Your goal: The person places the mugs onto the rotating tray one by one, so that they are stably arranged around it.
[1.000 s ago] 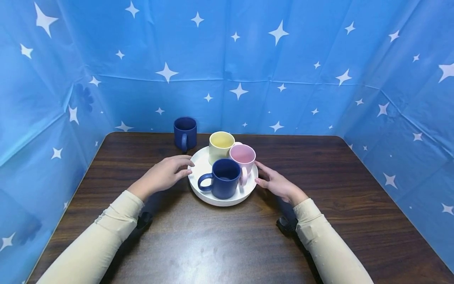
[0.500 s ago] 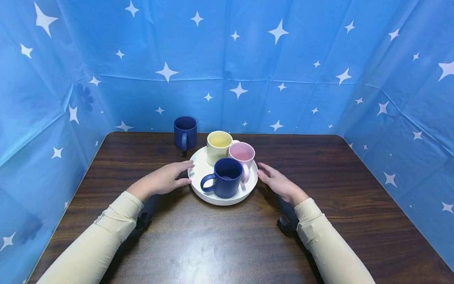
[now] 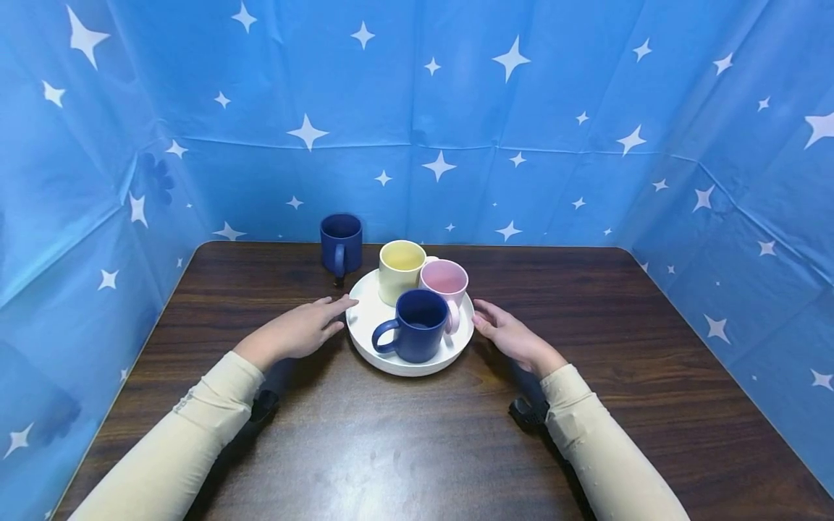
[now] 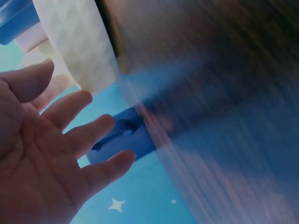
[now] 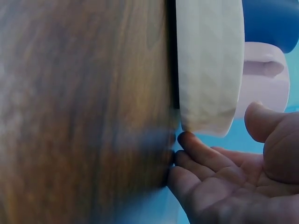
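A round white tray (image 3: 370, 327) holds a yellow mug (image 3: 394, 281), a pink mug (image 3: 446, 276) and a blue mug (image 3: 420, 333). My left hand (image 3: 295, 331) is at the tray's left edge, its index fingertip at the rim; the left wrist view shows this hand (image 4: 56, 135) with fingers spread beside the tray's ribbed side (image 4: 79, 42). At the right edge is my right hand (image 3: 515, 336), fingers extended. In the right wrist view that hand (image 5: 224, 177) has fingertips low by the tray's side (image 5: 210, 60), thumb raised near the pink mug (image 5: 264, 88).
Another blue mug (image 3: 342, 246) stands on the dark wooden table (image 3: 391, 441) behind the tray, to its left. A blue star-patterned curtain (image 3: 456, 108) surrounds the table's back and sides.
The yellow mug has shifted slightly left and the front blue mug slightly right on the tray. My left thumb has drawn back from the rim; my right hand sits marginally further right.
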The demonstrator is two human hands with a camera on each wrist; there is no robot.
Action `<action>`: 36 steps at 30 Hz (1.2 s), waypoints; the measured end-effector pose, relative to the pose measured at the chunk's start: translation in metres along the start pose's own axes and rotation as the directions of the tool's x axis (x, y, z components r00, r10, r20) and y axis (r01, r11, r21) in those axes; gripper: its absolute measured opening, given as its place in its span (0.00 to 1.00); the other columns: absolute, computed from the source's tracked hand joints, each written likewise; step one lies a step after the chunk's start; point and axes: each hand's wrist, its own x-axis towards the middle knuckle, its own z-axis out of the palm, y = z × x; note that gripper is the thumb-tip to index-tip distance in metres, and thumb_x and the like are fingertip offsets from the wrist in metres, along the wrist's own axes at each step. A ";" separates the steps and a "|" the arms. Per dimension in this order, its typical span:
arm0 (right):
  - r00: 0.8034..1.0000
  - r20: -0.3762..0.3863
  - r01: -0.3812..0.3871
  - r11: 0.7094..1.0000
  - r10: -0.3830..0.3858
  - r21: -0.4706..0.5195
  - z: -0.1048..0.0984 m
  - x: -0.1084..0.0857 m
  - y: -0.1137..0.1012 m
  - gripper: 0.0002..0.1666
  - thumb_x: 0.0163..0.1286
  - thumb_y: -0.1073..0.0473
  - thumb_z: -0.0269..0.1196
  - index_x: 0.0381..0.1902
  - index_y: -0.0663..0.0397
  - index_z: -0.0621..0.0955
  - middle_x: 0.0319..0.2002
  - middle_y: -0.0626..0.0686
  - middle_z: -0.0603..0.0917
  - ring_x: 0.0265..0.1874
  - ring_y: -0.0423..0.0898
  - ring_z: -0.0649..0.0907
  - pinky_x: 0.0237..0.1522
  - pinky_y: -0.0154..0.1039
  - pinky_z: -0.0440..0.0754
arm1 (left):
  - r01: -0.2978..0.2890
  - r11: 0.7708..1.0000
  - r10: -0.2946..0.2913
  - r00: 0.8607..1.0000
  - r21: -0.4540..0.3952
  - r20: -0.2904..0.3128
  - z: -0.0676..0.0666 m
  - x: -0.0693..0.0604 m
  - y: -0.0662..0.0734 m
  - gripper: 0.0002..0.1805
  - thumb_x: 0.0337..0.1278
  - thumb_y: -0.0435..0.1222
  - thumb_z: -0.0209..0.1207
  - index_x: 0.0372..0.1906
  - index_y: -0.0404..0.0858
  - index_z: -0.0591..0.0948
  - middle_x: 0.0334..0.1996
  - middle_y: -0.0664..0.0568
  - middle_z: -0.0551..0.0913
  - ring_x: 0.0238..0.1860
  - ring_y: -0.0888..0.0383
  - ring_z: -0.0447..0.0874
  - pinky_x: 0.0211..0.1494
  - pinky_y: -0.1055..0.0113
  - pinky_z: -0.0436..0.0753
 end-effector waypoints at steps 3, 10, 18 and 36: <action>1.000 -0.003 0.002 1.000 -0.002 -0.006 0.001 -0.001 -0.001 0.36 0.85 0.53 0.46 0.81 0.61 0.51 0.76 0.67 0.61 0.76 0.59 0.62 0.75 0.57 0.58 | 0.004 1.000 -0.004 1.000 0.001 0.005 -0.002 -0.002 0.002 0.27 0.80 0.37 0.48 0.77 0.36 0.64 0.74 0.33 0.63 0.74 0.33 0.61 0.73 0.39 0.62; 1.000 -0.017 -0.009 1.000 0.009 -0.017 0.002 0.000 0.001 0.35 0.84 0.52 0.47 0.81 0.61 0.52 0.75 0.67 0.63 0.75 0.59 0.63 0.75 0.56 0.59 | -0.002 1.000 0.002 0.999 0.014 -0.044 -0.004 -0.003 0.004 0.24 0.78 0.39 0.52 0.71 0.33 0.72 0.65 0.36 0.78 0.65 0.39 0.77 0.68 0.43 0.72; 1.000 -0.008 -0.002 1.000 0.002 -0.002 0.002 0.000 0.001 0.36 0.84 0.52 0.47 0.81 0.61 0.52 0.75 0.67 0.63 0.75 0.59 0.62 0.76 0.56 0.57 | -0.011 0.999 0.014 0.997 0.043 -0.071 -0.005 -0.006 0.016 0.21 0.76 0.39 0.55 0.64 0.32 0.79 0.55 0.39 0.85 0.55 0.43 0.85 0.61 0.45 0.79; 1.000 0.010 0.004 1.000 -0.003 -0.029 0.000 0.002 0.003 0.38 0.83 0.52 0.51 0.80 0.61 0.52 0.77 0.64 0.62 0.76 0.58 0.61 0.76 0.56 0.57 | -0.125 0.983 0.124 0.992 0.138 0.017 0.000 -0.023 0.064 0.19 0.74 0.42 0.58 0.61 0.35 0.82 0.43 0.48 0.89 0.41 0.54 0.88 0.51 0.53 0.85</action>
